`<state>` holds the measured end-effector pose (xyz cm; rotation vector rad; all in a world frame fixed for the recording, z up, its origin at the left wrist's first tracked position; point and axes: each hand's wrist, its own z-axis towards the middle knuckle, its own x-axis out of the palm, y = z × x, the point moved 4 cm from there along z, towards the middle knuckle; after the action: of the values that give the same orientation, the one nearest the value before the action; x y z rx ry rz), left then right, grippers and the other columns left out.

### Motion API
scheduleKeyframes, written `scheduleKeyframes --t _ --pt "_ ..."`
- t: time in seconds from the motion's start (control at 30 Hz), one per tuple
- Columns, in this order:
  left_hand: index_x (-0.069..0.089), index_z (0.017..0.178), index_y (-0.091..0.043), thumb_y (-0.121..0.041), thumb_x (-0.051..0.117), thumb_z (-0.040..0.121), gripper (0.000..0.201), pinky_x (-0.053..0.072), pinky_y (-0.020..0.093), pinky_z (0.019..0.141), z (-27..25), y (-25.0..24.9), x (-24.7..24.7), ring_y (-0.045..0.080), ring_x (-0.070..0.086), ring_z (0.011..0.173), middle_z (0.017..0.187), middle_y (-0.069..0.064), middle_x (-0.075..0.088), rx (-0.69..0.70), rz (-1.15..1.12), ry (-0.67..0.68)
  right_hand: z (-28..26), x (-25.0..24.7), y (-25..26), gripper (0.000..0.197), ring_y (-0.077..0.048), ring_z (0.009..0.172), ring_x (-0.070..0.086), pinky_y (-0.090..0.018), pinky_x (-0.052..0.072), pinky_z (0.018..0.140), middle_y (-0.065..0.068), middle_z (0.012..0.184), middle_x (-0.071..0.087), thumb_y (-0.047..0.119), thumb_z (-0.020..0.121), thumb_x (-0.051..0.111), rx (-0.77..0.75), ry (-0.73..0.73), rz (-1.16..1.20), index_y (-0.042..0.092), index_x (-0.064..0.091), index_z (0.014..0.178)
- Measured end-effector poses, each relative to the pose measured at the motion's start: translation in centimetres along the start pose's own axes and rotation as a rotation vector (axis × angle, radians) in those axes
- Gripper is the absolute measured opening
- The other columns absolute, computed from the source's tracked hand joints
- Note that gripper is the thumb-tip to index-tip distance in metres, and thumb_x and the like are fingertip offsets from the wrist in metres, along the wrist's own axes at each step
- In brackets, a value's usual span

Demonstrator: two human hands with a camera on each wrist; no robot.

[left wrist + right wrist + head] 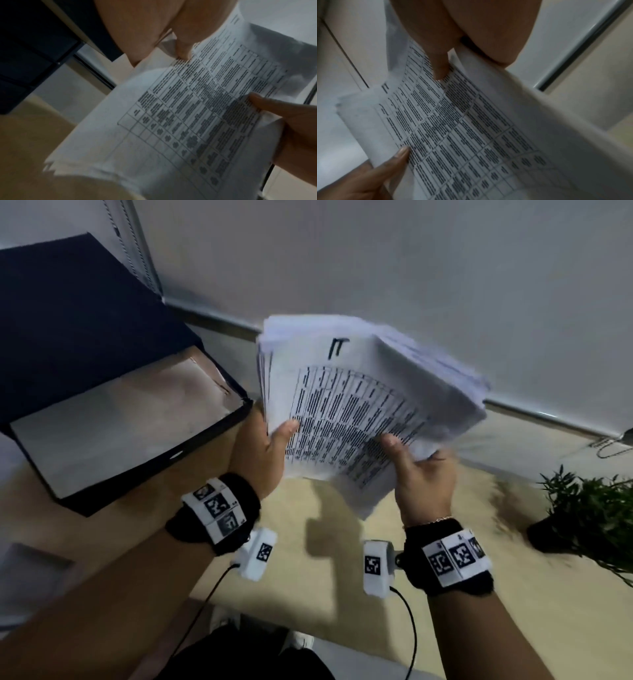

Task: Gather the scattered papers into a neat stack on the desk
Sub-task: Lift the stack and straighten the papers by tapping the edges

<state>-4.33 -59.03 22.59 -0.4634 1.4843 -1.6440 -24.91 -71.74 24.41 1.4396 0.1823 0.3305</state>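
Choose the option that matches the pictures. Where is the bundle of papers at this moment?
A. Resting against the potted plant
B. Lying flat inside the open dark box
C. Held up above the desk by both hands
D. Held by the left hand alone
C: the bundle of papers is lifted clear of the desk, with the left hand gripping one side and the right hand the other, thumbs on the printed top sheet.
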Motion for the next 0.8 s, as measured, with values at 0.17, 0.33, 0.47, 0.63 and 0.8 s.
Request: scheduleKeyframes --t 0.17,0.33,0.47,0.63,0.8 --pt "0.048 0.121 -0.024 -0.047 0.07 0.076 0.055 0.051 0.032 0.097 -1.6 4.4 0.8 0.002 0.063 0.106 0.118 -0.011 0.066 -0.18 -0.03 0.197 -1.7 0.1 -2.3 0.02 -0.002 0.07 0.07 -0.03 0.059 0.066 0.006 0.079 0.076 0.001 0.075 0.081 0.076 -0.009 -0.187 0.006 0.074 0.093" --pt "0.041 0.122 -0.023 -0.038 0.069 0.077 0.055 0.046 0.009 0.084 -0.4 0.6 0.2 -0.012 0.062 0.095 0.108 -0.017 0.062 -0.087 -0.234 0.088 -1.0 0.9 1.6 0.046 -0.016 0.097 0.069 -0.032 0.055 0.087 -0.004 0.103 0.07 0.016 0.073 0.085 -0.123 -0.079 -0.085 0.017 0.061 0.112" --pt "0.046 0.118 -0.023 -0.04 0.045 0.091 0.032 0.044 0.02 0.073 0.8 -3.4 -0.8 0.004 0.054 0.076 0.089 -0.014 0.057 0.103 -0.336 -0.093 -0.2 1.8 3.6 0.017 -0.003 0.075 0.065 -0.017 0.051 0.07 0.01 0.078 0.07 0.005 0.086 0.072 -0.22 -0.151 -0.029 0.009 0.062 0.099" --pt "0.058 0.102 -0.014 -0.01 0.04 0.096 0.019 0.045 0.023 0.079 2.2 -4.8 -1.3 0.01 0.058 0.085 0.089 -0.007 0.06 0.19 -0.269 -0.139 -0.1 1.6 3.5 0.01 -0.007 0.081 0.067 -0.02 0.051 0.077 0.007 0.081 0.071 0.007 0.092 0.061 -0.228 -0.135 -0.011 0.014 0.063 0.099" --pt "0.053 0.114 -0.017 -0.02 0.069 0.085 0.034 0.048 0.021 0.087 2.5 -4.4 -1.4 0.014 0.063 0.091 0.095 0.004 0.064 0.181 -0.199 0.036 -0.3 1.5 2.7 0.032 0.003 0.078 0.064 -0.014 0.051 0.074 0.01 0.084 0.07 -0.004 0.074 0.079 -0.213 -0.006 -0.117 0.008 0.063 0.099"
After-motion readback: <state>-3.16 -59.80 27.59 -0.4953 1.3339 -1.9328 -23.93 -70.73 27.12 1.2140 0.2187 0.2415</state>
